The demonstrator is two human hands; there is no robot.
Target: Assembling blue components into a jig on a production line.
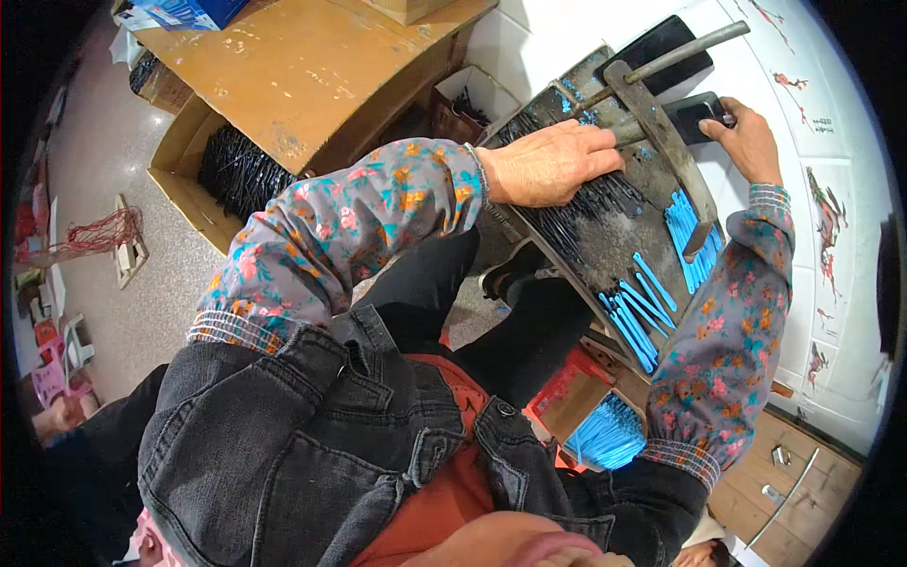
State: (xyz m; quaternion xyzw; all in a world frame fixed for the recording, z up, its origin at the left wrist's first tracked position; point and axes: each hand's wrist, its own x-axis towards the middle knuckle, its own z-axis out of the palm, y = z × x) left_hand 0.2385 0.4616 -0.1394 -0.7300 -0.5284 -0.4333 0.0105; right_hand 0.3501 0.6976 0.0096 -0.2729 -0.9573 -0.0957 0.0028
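My left hand (pixel 553 163) reaches over a grey metal worktop (pixel 605 241), its fingers curled beside a pile of thin black sticks (pixel 567 227). Whatever sits between those fingers is hidden. My right hand (pixel 753 142) pinches the end of a dark block-like piece (pixel 694 115) with thumb and fingers. Between the hands stands a metal hand press (pixel 666 142) with a flat steel crossbar and a long round rod. Slim blue sticks (pixel 693 241) with small holes at their ends lie near the bar's lower end. More blue sticks (pixel 638 317) lie at the worktop's near edge.
A brown wooden table (pixel 274 71) stands at the left, with an open carton (pixel 184 203) of black sticks beside it. Below the worktop sits a box of blue sticks (pixel 607 437). A black flat object (pixel 661 55) lies against the white tiled wall (pixel 803 274).
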